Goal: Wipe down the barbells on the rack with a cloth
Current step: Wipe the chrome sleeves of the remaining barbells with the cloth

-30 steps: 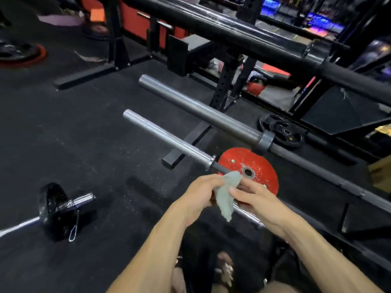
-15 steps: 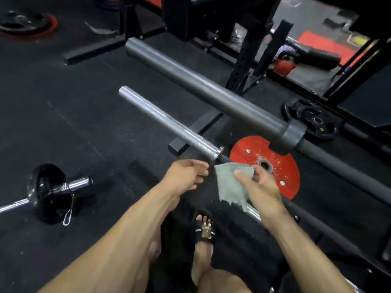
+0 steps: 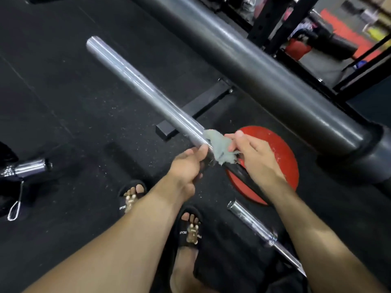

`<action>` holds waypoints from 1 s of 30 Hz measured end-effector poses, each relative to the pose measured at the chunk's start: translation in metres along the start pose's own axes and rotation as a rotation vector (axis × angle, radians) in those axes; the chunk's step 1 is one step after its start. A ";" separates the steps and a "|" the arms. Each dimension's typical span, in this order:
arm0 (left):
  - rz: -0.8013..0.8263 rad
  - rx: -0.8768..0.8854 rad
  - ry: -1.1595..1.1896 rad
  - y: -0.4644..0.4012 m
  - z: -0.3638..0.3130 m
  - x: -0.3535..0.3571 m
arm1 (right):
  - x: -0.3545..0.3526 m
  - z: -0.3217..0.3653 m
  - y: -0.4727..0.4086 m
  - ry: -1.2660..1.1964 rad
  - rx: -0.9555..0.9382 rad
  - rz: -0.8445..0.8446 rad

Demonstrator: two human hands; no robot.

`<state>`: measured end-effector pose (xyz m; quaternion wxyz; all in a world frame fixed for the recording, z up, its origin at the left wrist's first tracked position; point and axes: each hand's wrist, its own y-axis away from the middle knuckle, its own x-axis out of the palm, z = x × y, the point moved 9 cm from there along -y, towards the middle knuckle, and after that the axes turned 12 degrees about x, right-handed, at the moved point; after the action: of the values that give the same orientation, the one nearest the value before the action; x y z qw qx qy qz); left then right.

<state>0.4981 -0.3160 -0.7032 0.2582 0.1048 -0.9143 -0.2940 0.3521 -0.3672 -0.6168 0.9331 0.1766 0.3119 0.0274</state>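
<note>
Cloth (image 3: 219, 148) shifted onto chrome sleeve (image 3: 143, 92); both hands' grip clamped: left (image 3: 186, 166) on bar, right (image 3: 257, 159) on cloth. Slides (image 3: 190, 230) read "BEAR".

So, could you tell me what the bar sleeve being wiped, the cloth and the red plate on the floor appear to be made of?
The bar sleeve looks like bright, polished steel, probably chromed: it shows long white reflections. The cloth seems a thin, pale grey-green woven rag with frayed, stringy edges. The red plate has a matte red face with white scuffs; whether that is rubber or painted metal I cannot tell.
</note>
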 end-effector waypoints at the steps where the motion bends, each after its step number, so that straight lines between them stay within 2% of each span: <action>1: 0.014 0.009 0.009 -0.002 0.001 0.001 | 0.000 -0.001 -0.004 0.010 -0.006 -0.022; 4: 0.045 0.033 0.043 -0.005 0.002 0.005 | 0.006 -0.004 -0.011 0.032 -0.012 -0.006; 6: 0.057 0.039 0.084 -0.005 0.002 0.005 | 0.013 -0.012 -0.017 0.012 0.038 0.054; 11: 0.080 0.065 0.101 -0.008 0.002 0.007 | 0.007 -0.035 -0.041 0.144 0.151 0.043; 15: 0.047 0.066 0.103 -0.011 0.005 0.008 | 0.007 -0.021 -0.010 0.071 0.042 0.000; 18: 0.037 0.072 0.084 -0.012 0.008 0.008 | 0.007 -0.013 0.003 0.131 -0.063 -0.056; 24: -0.117 0.053 0.061 -0.015 0.009 0.005 | 0.008 -0.021 -0.021 0.130 0.144 0.005; 27: -0.134 0.034 0.104 -0.016 0.014 0.008 | 0.006 -0.011 -0.004 0.179 -0.022 -0.016; 30: -0.104 0.025 0.115 -0.019 0.017 0.007 | 0.015 -0.002 0.021 0.283 -0.221 -0.132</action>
<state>0.4836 -0.3255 -0.7233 0.2931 0.1720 -0.8949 -0.2892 0.3641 -0.3449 -0.6195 0.8935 0.0464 0.4460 0.0248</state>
